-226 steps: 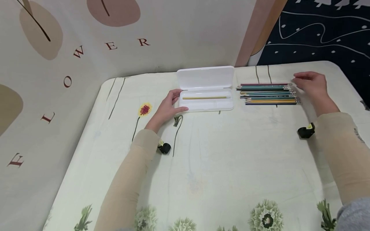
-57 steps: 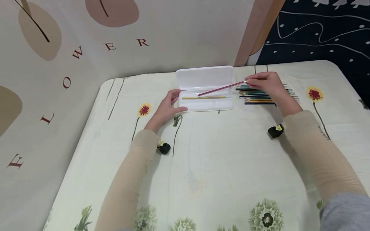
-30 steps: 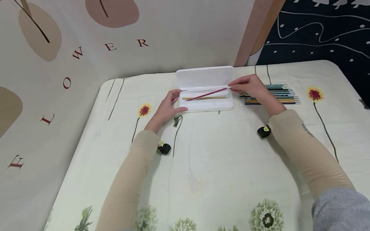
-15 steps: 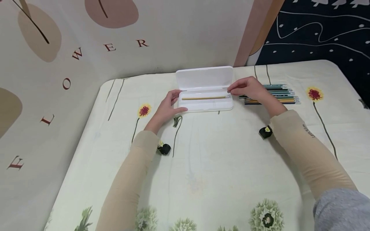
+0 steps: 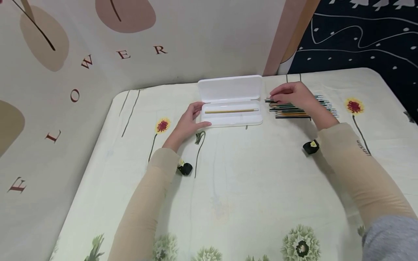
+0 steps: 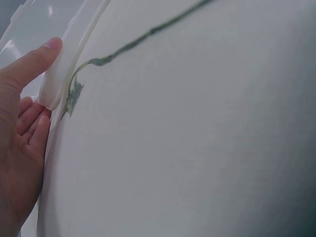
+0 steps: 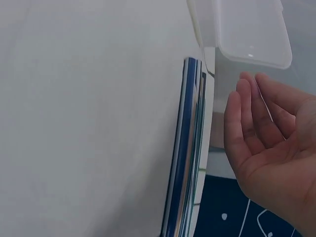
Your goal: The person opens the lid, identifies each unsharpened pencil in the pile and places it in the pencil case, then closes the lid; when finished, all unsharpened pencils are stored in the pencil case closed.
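Note:
A white plastic pencil case (image 5: 236,120) lies at the back of the table with its lid (image 5: 230,88) raised. One gold-yellow pencil (image 5: 232,111) lies lengthwise inside it. My left hand (image 5: 187,124) grips the case's left end, thumb at the front corner and fingers at the rear; the left wrist view shows the thumb (image 6: 42,59) over its edge. My right hand (image 5: 295,96) hovers over the left part of a row of several pencils (image 5: 289,111), right of the case. In the right wrist view its loosely bent fingers (image 7: 247,118) hold nothing. It hides part of the row.
A cream cloth (image 5: 245,181) printed with flowers covers the table. Behind the case rises a pale wall hanging (image 5: 212,40) with letters, and a dark patterned cloth (image 5: 359,40) is at the back right. A black wrist device (image 5: 311,147) sits under the right cuff.
My right hand carried a dark red pencil from the row to the case and let it go; that pencil is out of sight now. The hand has returned rightward over the row. My left hand stayed.

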`<state>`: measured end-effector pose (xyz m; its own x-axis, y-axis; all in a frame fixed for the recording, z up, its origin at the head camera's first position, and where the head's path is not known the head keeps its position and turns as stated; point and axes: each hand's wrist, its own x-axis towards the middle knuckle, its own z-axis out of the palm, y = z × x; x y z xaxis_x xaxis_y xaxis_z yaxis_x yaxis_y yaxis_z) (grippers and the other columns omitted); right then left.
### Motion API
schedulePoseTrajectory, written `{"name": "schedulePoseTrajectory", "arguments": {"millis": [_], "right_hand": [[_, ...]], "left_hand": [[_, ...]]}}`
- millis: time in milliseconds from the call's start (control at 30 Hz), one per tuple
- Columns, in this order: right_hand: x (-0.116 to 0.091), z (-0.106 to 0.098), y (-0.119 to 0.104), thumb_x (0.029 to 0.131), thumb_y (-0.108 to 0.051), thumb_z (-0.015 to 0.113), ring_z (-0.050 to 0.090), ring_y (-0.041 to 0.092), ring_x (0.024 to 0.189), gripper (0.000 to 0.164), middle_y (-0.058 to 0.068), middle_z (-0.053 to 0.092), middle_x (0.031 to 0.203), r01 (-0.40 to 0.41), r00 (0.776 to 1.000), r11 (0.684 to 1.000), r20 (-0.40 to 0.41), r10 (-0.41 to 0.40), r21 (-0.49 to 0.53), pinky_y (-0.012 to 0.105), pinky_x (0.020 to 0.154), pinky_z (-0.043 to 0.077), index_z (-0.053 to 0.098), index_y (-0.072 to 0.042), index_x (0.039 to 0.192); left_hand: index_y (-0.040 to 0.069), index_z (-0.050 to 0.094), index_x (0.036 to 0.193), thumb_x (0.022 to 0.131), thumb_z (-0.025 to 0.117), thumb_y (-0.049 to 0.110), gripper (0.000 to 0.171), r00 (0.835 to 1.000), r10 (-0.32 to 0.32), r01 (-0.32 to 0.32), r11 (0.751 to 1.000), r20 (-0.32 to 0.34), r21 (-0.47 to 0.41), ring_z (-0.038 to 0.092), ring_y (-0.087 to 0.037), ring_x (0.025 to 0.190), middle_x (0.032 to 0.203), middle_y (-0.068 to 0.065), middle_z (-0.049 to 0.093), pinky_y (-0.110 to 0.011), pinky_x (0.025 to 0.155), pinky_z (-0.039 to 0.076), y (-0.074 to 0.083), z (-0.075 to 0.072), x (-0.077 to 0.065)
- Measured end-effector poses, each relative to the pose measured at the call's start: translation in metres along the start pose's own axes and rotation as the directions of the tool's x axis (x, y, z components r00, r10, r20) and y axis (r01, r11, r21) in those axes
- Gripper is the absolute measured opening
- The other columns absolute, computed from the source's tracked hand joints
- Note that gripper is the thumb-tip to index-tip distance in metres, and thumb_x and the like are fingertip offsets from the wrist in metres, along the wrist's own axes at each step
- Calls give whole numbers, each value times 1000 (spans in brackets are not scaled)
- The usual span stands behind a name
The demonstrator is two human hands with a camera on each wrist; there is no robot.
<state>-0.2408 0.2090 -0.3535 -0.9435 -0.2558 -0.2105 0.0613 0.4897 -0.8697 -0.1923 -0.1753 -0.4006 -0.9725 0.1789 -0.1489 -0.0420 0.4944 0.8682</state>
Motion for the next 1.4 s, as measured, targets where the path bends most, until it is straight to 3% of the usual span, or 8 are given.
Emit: {"name": "schedulePoseTrajectory", "arguments": {"millis": [300, 533, 800, 1167, 1400], "right_hand": [[-10, -19, 5, 98, -24, 64, 62, -5, 91, 34, -22, 66, 99, -23, 998, 999, -60, 21, -32, 6, 78, 56, 65, -10, 129], [-13, -35, 14, 94, -28, 68, 65, -5, 87, 34, -23, 69, 92, -43, 991, 998, -126, 49, 53, 5, 75, 56, 69, -13, 124], [-19, -51, 20, 94, -31, 68, 63, -6, 86, 37, -25, 66, 92, -79, 981, 995, -175, 88, 56, 3, 74, 54, 67, -16, 127], [-28, -68, 33, 97, -24, 64, 61, -9, 81, 25, -27, 63, 86, -118, 957, 987, -251, 143, 112, 2, 69, 54, 68, -18, 122], [-23, -84, 63, 93, -25, 70, 64, -7, 81, 25, -23, 66, 88, -81, 957, 981, -262, 126, 174, 5, 67, 56, 70, -17, 117]], "left_hand": [[16, 32, 151, 82, 83, 23, 86, 1000, 0, 0, 1000, 1, -3, 33, -16, 150, 158, -4, 38, -27, 126, 30, -2, 0, 1], [17, 33, 150, 82, 83, 22, 84, 1000, 11, -11, 1000, -5, 1, 34, -16, 149, 158, -4, 39, -25, 125, 30, -1, 1, -1], [16, 33, 151, 83, 83, 22, 85, 1000, 10, -10, 1000, -4, 2, 34, -16, 149, 158, -4, 39, -25, 125, 30, -1, 1, -1], [16, 33, 151, 82, 83, 24, 86, 1000, 11, -11, 1000, -1, -6, 34, -17, 149, 158, -5, 38, -26, 125, 30, -2, 0, 1], [16, 33, 151, 82, 83, 22, 85, 1000, 12, -12, 1000, 0, -12, 34, -17, 149, 158, -5, 39, -26, 125, 30, -2, 0, 0]]}}
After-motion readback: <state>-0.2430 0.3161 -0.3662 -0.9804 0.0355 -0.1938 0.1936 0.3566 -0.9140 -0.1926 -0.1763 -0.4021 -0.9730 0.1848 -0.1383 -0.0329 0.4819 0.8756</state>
